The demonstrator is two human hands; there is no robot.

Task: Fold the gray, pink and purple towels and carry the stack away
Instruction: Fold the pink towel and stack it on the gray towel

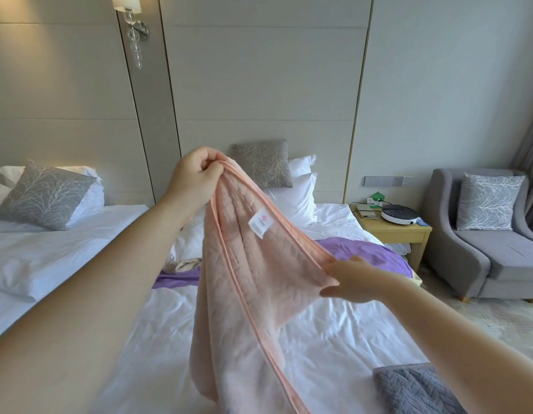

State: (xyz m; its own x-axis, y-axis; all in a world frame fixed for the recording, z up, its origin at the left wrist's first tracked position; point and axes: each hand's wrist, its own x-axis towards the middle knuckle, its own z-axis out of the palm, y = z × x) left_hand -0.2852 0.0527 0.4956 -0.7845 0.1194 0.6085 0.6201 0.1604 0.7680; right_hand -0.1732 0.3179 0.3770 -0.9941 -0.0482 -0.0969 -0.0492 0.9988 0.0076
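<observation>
A pink towel (247, 282) with a white label hangs in the air over the white bed (334, 339). My left hand (193, 174) grips its gathered top edge up high. My right hand (352, 279) pinches the towel's edge lower and to the right. Behind the pink towel, the purple towel (369, 255) lies spread and rumpled across the bed. The gray towel (414, 389) lies folded on the bed at the bottom right, partly under my right forearm.
A second bed (50, 249) with gray and white pillows stands at the left. A wooden nightstand (393, 231) carries a white round device. A gray armchair (492, 243) with a cushion fills the right side. Pillows lean against the headboard.
</observation>
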